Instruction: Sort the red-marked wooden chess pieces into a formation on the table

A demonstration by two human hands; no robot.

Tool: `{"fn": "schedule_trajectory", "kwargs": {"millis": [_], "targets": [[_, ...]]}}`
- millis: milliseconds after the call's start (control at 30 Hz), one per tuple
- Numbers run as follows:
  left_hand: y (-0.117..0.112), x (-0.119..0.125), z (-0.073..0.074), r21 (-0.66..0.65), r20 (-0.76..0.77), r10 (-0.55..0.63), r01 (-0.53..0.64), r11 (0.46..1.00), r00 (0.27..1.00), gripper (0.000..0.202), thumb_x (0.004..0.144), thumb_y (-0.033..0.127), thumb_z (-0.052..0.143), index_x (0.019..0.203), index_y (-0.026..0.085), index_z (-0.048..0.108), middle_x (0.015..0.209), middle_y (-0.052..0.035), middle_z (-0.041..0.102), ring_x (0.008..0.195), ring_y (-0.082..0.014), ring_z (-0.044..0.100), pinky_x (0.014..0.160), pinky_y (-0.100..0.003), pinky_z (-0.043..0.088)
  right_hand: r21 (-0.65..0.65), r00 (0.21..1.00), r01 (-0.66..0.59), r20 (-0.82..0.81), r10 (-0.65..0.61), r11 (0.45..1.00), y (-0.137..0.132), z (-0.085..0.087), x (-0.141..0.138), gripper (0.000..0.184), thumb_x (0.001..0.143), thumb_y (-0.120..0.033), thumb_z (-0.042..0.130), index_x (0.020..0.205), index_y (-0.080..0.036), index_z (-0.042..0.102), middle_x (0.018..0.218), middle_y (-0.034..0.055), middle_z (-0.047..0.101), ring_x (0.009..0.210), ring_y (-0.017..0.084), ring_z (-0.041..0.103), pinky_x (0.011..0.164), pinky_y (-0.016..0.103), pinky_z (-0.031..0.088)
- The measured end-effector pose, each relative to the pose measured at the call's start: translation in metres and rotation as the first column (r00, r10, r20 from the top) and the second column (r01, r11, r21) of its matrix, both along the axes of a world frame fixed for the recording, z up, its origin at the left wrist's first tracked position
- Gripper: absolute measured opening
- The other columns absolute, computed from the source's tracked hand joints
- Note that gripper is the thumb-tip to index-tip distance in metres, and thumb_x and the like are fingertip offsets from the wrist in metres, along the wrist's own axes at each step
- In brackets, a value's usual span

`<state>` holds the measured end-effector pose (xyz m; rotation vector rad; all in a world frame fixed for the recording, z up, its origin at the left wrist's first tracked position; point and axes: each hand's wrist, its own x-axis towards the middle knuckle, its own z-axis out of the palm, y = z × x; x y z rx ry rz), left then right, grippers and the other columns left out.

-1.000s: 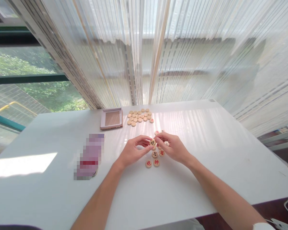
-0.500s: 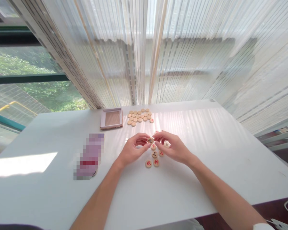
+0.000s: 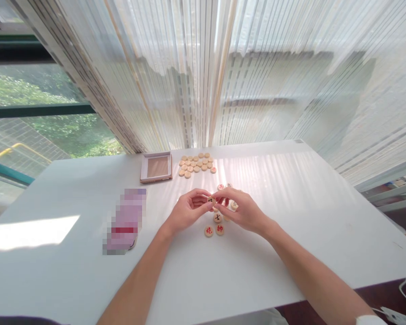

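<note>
Between my two hands is a round wooden Chinese chess piece (image 3: 211,201) with a black character. My left hand (image 3: 190,208) pinches its left side between thumb and fingers. From the other side, the fingertips of my right hand (image 3: 241,206) close on the same piece. Just below lie a black-marked piece (image 3: 217,217), a red-marked piece (image 3: 209,231) and another red-marked piece (image 3: 219,229), all face up. A further piece (image 3: 234,205) shows partly behind my right hand. Beyond that hand lie a red-marked piece (image 3: 221,187) and one more piece (image 3: 229,185). Some pieces are partly hidden by my right fingers.
The white table (image 3: 176,280) carries a shallow open box (image 3: 156,167) at the back left. Beside it lie several chess pieces (image 3: 196,165), mostly blank side up, one showing red (image 3: 213,169). A blurred purple item (image 3: 125,221) lies at left. A striped string curtain (image 3: 203,90) hangs behind.
My right hand has moved left, and its fingertips now close on the black-marked piece in my left hand. That piece has tilted. My left hand has barely moved.
</note>
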<state>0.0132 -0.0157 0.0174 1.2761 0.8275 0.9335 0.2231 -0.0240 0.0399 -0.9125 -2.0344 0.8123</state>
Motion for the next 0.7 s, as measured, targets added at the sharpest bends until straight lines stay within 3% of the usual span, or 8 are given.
{"fn": "schedule_trajectory", "kwargs": {"millis": [300, 700], "targets": [[-0.0004, 0.0013, 0.0020, -0.002, -0.024, 0.057, -0.057, 0.998, 0.998, 0.029, 0.081, 0.038, 0.078, 0.093, 0.015, 0.066, 0.081, -0.0065, 0.077, 0.073, -0.0210, 0.075, 0.073, -0.033, 0.061, 0.049, 1.000, -0.027, 0.013, 0.026, 0.998, -0.0030, -0.0012, -0.0060, 0.015, 0.097, -0.018, 0.057, 0.108, -0.024, 0.065, 0.088, 0.0019, 0.073, 0.077, 0.016, 0.063, 0.070, 0.032, 0.052], [0.0011, -0.0011, 0.0017, 0.033, -0.095, 0.068, -0.065, 0.997, 0.993, 0.034, 0.090, 0.045, 0.066, 0.101, 0.014, 0.070, 0.084, -0.0077, 0.078, 0.078, -0.0225, 0.076, 0.077, -0.034, 0.061, 0.031, 0.999, 0.024, 0.026, -0.025, 0.999, -0.0002, -0.0047, -0.0029, 0.019, 0.096, -0.022, 0.058, 0.113, -0.026, 0.065, 0.091, 0.0028, 0.070, 0.078, 0.017, 0.065, 0.074, 0.033, 0.054]]}}
